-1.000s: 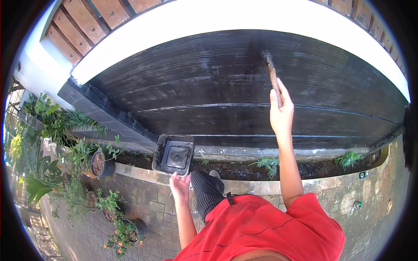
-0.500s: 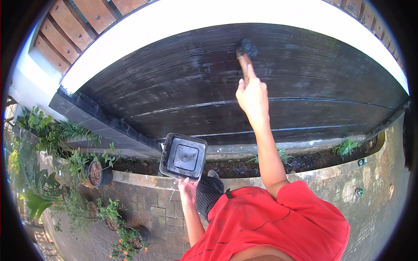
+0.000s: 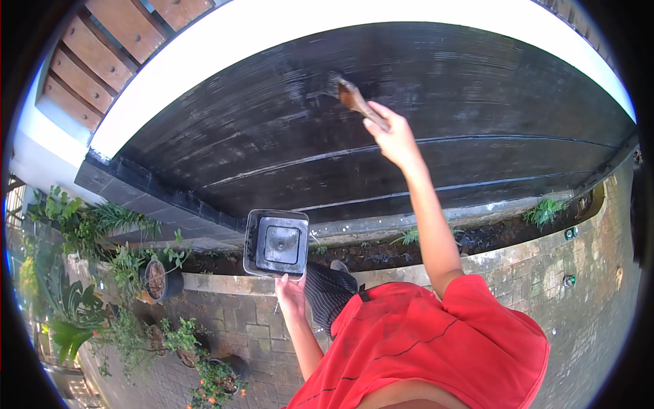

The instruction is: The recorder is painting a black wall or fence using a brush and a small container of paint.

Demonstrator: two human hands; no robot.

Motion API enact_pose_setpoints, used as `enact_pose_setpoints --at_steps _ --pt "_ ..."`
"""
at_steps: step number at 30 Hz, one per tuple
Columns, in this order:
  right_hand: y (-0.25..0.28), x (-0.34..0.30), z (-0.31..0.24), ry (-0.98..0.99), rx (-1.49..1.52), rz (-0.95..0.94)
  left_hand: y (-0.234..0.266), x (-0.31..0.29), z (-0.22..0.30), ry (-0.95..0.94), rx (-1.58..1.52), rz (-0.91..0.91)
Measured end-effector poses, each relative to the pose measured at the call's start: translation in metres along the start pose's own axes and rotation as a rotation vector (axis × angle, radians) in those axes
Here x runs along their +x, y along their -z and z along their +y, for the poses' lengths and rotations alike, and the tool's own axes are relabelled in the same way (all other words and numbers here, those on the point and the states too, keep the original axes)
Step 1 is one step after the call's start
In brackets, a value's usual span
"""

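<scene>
My right hand [image 3: 395,136] grips the wooden handle of a paintbrush [image 3: 354,100]. Its bristle end is against the dark, grooved wall panel [image 3: 470,102], slightly blurred, so the exact contact is hard to make out. Below and to the left, my left hand [image 3: 291,294] holds a square black container [image 3: 278,243] by its lower rim. The container's open top faces up, and a dark film coats its inside; how much paint is in it I cannot tell. Streaks of wet-looking black cover the panel around the brush.
A white band [image 3: 204,65] runs above the dark panel. At the wall's foot lies a narrow soil bed [image 3: 381,259] with small plants and a concrete curb. Potted plants [image 3: 163,281] stand on the left. Two small green-topped objects [image 3: 569,280] sit on the paving at right.
The brush in my right hand has swept left along the panel and now tilts to the left. The container in my left hand has shifted slightly left and straightened.
</scene>
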State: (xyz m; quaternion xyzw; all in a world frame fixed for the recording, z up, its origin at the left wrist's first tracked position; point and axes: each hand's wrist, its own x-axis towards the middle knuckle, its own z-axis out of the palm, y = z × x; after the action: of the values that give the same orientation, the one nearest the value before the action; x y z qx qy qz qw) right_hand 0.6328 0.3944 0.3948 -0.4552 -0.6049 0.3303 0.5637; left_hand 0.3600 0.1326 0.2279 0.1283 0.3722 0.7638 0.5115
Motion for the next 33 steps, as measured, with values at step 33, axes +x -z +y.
enact_pose_setpoints --at_steps 33 --pt "0.034 0.0 -0.076 -0.246 0.318 -0.343 -0.004 -0.012 0.01 -0.046 -0.004 0.123"
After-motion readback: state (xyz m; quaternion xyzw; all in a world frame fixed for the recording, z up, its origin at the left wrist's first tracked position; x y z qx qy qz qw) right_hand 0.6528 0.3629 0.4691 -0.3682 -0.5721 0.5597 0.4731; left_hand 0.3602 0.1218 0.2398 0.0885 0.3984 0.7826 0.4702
